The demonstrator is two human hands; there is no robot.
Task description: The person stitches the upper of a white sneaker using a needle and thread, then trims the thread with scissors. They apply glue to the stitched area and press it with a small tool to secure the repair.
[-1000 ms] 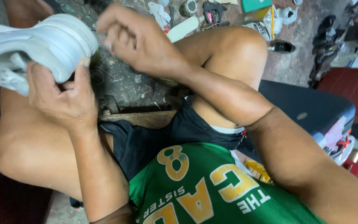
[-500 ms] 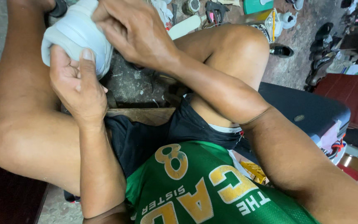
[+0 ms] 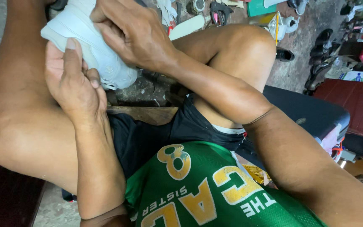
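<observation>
Since half a second ago, little has shifted: white shoe [image 3: 93,50] sits slightly lower. Its top is cut off by the frame edge. Left hand [image 3: 70,82] cups it from below; right hand [image 3: 133,35] grips it from above.

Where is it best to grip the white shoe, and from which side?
Probably the thick sole edge, from below: the white shoe lies sole-side toward the left hand, which cups it there, while the right hand presses from above.
</observation>
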